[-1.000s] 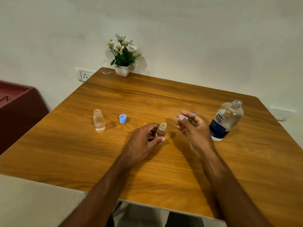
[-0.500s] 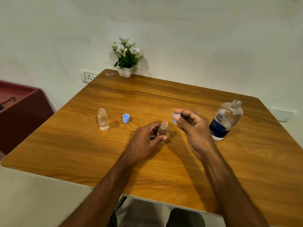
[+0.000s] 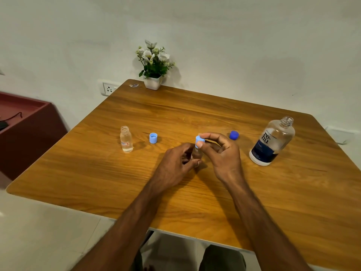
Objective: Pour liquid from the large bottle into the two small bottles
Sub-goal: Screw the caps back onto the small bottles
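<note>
My left hand (image 3: 175, 163) grips a small clear bottle (image 3: 197, 154) standing at the table's middle; its body is mostly hidden by my fingers. My right hand (image 3: 222, 153) pinches a light blue cap (image 3: 199, 141) right on top of that bottle's neck. A second small bottle (image 3: 126, 139), uncapped and holding clear liquid, stands to the left, with its light blue cap (image 3: 153, 138) lying open side up beside it. The large clear bottle (image 3: 272, 142) with a dark blue label stands uncapped at the right. Its dark blue cap (image 3: 234, 135) lies on the table between it and my right hand.
The wooden table (image 3: 195, 118) has a white pot of flowers (image 3: 153, 65) at its far edge against the wall. A dark red cabinet (image 3: 25, 124) stands to the left of the table. A wall socket (image 3: 108, 88) sits by the table's far left corner.
My right hand has carried the light blue cap leftward and down onto the small bottle's neck. The dark blue cap behind it is now uncovered. My left hand has kept its hold.
</note>
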